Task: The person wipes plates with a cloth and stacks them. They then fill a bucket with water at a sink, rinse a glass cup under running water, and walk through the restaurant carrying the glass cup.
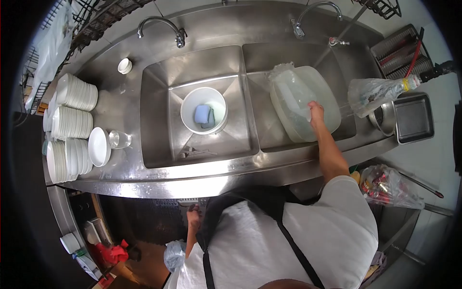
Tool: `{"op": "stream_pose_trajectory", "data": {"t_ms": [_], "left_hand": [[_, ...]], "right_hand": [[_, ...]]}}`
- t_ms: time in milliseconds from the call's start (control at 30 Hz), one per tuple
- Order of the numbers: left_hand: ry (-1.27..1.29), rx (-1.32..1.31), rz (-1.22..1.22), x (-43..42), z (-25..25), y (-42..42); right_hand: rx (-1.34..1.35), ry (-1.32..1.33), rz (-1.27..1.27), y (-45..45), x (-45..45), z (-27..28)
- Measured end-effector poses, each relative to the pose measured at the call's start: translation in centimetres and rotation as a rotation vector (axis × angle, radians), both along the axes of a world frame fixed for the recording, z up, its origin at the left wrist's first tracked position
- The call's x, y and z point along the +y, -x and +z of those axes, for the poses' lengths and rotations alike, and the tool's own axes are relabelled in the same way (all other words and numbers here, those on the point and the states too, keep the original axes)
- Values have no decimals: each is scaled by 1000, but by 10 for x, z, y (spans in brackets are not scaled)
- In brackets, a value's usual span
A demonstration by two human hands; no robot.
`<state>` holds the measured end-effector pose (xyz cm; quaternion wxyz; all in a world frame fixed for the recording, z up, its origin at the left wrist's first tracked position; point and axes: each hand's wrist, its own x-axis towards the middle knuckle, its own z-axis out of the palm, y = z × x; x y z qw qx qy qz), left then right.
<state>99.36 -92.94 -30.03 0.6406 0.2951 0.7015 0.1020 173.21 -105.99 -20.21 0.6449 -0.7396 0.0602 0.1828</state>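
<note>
Surface [118, 96] (stainless steel, qty 1), w/ 2 sink basins set side by side: L basin [156, 120] and R basin [308, 54]. Tub [331, 91] (qty 1; pale, translucent) stands in R basin. Plate stacks [72, 123] (white; at least 4, indiv. plates too many to count) crowd the far L end of the surface. Bucket [191, 100] (white, qty 1) stands in L basin, approx. mid. Tray [414, 118] (metal, rect., qty 1) lies at far R. Plastic bag [288, 86] (clear, qty 1) lies in the tub, its upper end over the rim. Hands, 2: R hand [316, 114] above the tub, grip closed on the bag's near end; L hand [193, 215] below the surface's front edge, in shade, grip state can't be told. Bowl [99, 147] (white, qty 1) leans beside the stacks, w/ glass [120, 139] (clear, qty 1) lying just R of it. Sponge [202, 114] (blue, qty 1) sits in the bucket, touching 1 darker pad [210, 120]. Forks [188, 154] (min. 2, exact no. unclear) lie on L basin floor, near side.
</note>
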Motion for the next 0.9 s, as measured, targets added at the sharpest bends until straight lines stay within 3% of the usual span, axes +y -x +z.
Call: {"op": "stream_pose_trajectory", "data": {"t_ms": [167, 267, 333, 533, 767, 900], "left_hand": [[-77, 65, -169, 25, 21, -18], [-48, -37, -153, 30, -34, 14], [-50, 88, -113, 27, -30, 7], [-51, 3, -16, 20, -33, 11], [10, -6, 66, -10, -34, 42], [50, 67, 84, -29, -38, 56]], "right_hand": [[-155, -155, 91, 10, 6, 82], [-210, -175, 211, 21, 22, 129], [-203, -172, 308, 36, 35, 155], [-127, -59, 494, 98, 75, 202], [-212, 201, 708, 111, 106, 183], [-343, 378, 818, 128, 128, 216]]}}
